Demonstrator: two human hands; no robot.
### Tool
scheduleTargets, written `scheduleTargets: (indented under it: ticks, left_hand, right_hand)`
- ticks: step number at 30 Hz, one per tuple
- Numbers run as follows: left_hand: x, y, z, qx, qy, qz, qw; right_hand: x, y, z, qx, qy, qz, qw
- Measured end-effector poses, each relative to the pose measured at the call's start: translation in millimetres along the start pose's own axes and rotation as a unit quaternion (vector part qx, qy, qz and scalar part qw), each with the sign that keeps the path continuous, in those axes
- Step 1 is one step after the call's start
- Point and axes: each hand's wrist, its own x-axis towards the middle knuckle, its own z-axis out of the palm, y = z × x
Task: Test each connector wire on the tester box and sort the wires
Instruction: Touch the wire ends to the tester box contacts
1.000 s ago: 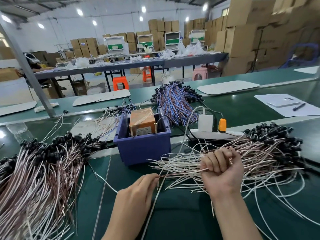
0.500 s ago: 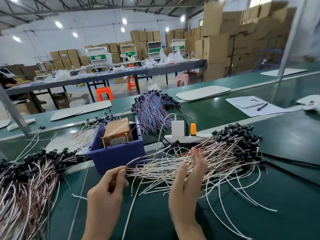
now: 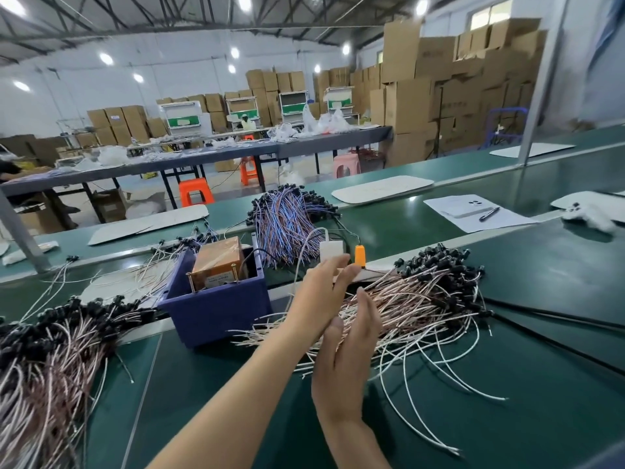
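Both hands sat centre frame over the green table (image 3: pixel 236 418); left hand (image 3: pixel 323 299) reached across from lower left, fingers straight, released, gripping nothing; right hand (image 3: pixel 348 357) stood edge-on just below it, palm facing left, fingers straight, also released; the two palms faced each other, close together, cannot tell if touching.

Both hung at the near end of the loose wire pile (image 3: pixel 426 299), centre-right of frame; its black connectors were fanned to the far right and its bare ends pointed at the hands, probably so one wire pulls out end-first; cannot tell if either hand touched a wire.

The tester box (image 3: pixel 218 265), brown, sat in a blue bin (image 3: pixel 216 316) just left of the hands, close enough to reach without shifting; a second wire heap (image 3: pixel 50 350) lay lower left on the bin's other side, likely a sorted stack, a judgement only; a blue-striped bundle (image 3: pixel 287 225) lay behind the bin, upper centre.

White adapter (image 3: pixel 330 249) and orange plug (image 3: pixel 360 256) stood just behind the left fingertips.

No wire in hand; the likely step was picking the next one.
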Motion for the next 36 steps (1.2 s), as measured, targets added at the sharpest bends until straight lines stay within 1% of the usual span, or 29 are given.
scheduleTargets:
  ticks: [3, 5, 7, 9, 11, 12, 16, 19, 21, 23, 25, 27, 29, 32, 36]
  left_hand:
    - [-28, -15, -17, -0.023, 0.031, -0.004, 0.999]
    - [-55, -30, -34, 0.013, 0.054, -0.003, 0.998]
    - [-86, -45, -52, 0.078, 0.053, -0.002, 0.996]
    - [-114, -57, -70, 0.127, 0.039, -0.009, 0.991]
    - [-139, -68, -89, 0.146, 0.042, -0.018, 0.988]
    - [-150, -73, -99, 0.15, 0.052, -0.025, 0.987]
    - [-183, -92, -141, 0.163, 0.083, -0.082, 0.98]
    - [-199, -108, -173, 0.19, 0.097, -0.124, 0.969]
    - [-207, -120, -193, 0.221, 0.122, -0.152, 0.956]
    - [-214, -134, -210, 0.258, 0.144, -0.198, 0.935]
    - [-219, -144, -224, 0.288, 0.145, -0.257, 0.911]
    - [-221, -153, -232, 0.34, 0.147, -0.297, 0.88]
    - [-220, -159, -235, 0.384, 0.146, -0.321, 0.853]
    - [-212, -161, -232, 0.439, 0.121, -0.349, 0.819]
    - [-194, -163, -227, 0.459, 0.117, -0.386, 0.791]
  right_hand:
    - [0, -3, 0, -0.012, -0.055, 0.0, 0.998]
    - [-1, -3, 1, -0.031, -0.106, -0.019, 0.994]
    - [-1, -3, 2, -0.064, -0.155, -0.058, 0.984]
    - [-4, -4, 4, -0.105, -0.203, -0.12, 0.966]
    - [-10, -7, 10, -0.126, -0.24, -0.188, 0.944]
    - [-13, -10, 17, -0.121, -0.252, -0.201, 0.939]
    - [-36, -35, 55, -0.067, -0.294, -0.161, 0.94]
    - [-57, -47, 79, -0.05, -0.36, -0.145, 0.92]
    - [-65, -46, 84, -0.063, -0.399, -0.138, 0.904]
    - [-64, -42, 84, -0.066, -0.402, -0.131, 0.904]
    - [-62, -38, 83, -0.058, -0.375, -0.111, 0.919]
    - [-61, -36, 82, -0.051, -0.36, -0.085, 0.928]
    - [-61, -35, 82, -0.044, -0.358, -0.068, 0.93]
    - [-61, -34, 80, -0.032, -0.342, -0.057, 0.937]
    - [-59, -34, 80, -0.023, -0.334, -0.053, 0.941]
